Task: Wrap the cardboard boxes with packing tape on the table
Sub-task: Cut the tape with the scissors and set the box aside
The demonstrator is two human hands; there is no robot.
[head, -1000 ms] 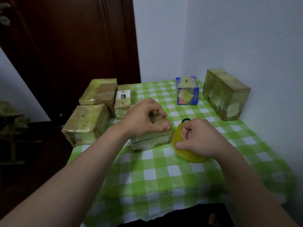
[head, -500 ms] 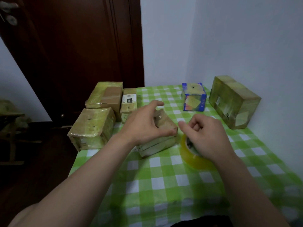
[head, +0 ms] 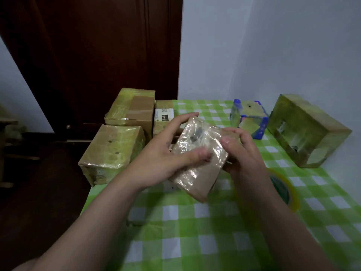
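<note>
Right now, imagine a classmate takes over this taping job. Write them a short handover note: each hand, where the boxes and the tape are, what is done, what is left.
Left hand grips the small box, thumb across its front; right hand holds its other side. The box is tilted above the tablecloth.
Tape roll lies on the cloth by the right forearm, in neither hand.
Done, apparently: front-left box, back-left box, labelled box, blue box and wall-side box look glossy with tape.
Left: the small box's lower face looks barer; tape it.
</note>
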